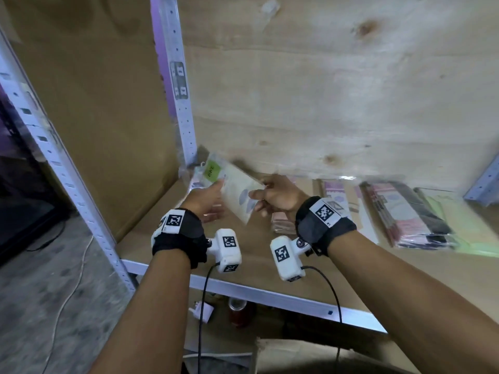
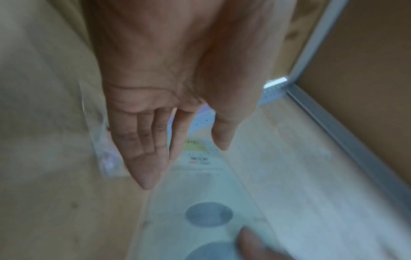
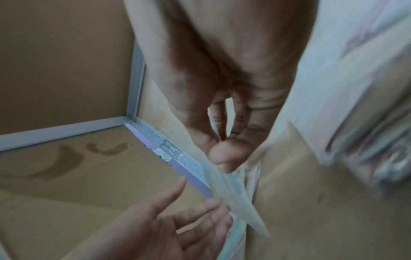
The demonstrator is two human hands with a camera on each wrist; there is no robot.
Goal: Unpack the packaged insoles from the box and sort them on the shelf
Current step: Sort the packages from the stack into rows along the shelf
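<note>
Insole pack held over the shelf's left corner

The right hand [image 1: 275, 197] pinches a clear insole packet [image 1: 237, 191] at centre frame above the shelf board [image 1: 167, 225]; the left hand [image 1: 206, 199], fingers straight, touches its side. More packets [image 1: 410, 214] lie at right.

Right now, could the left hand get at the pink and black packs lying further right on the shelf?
Probably not directly. The left hand is open beside the pale insole pack that the right hand pinches, and that pack and hand lie between it and the pink and black packs.
</note>
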